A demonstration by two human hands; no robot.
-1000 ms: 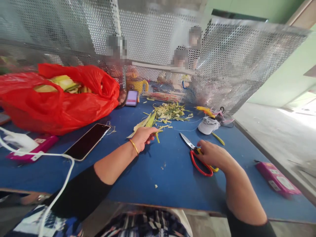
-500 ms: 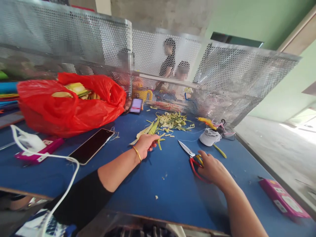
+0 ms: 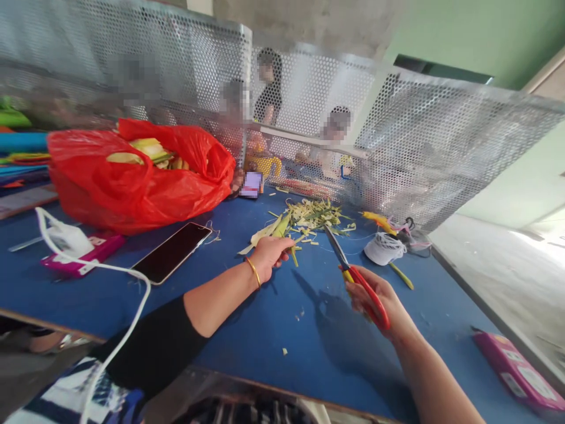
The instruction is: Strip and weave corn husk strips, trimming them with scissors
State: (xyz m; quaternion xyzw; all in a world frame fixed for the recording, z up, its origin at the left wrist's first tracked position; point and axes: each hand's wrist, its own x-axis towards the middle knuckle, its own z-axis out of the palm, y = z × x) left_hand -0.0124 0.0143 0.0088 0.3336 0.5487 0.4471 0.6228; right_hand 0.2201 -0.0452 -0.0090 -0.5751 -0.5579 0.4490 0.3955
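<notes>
My left hand (image 3: 272, 258) is closed on a pale green leaf (image 3: 282, 226) that looks like corn husk, with its broad end fanning out past my fingers. Narrow cut ends poke out to the right of the fingertips. Scissors (image 3: 369, 290) with one red and one yellow handle are in my right hand (image 3: 385, 299), lifted above the blue table (image 3: 265, 330). Their blades look closed and point away from me, apart from the leaf. Beyond both hands lies a heap of cut leaf pieces (image 3: 314, 213).
A red plastic bag (image 3: 145, 200) of leaves stands left, behind a dark phone (image 3: 174, 252), a white cable (image 3: 110, 265) and a magenta box (image 3: 99, 253). At right are white cord (image 3: 384, 249) and another magenta box (image 3: 518, 371). A perforated metal screen (image 3: 309, 94) has people behind it.
My right hand has raised the scissors off the table, and their tips now point farther away. My left hand keeps its hold on the leaf. The view has shifted slightly.
</notes>
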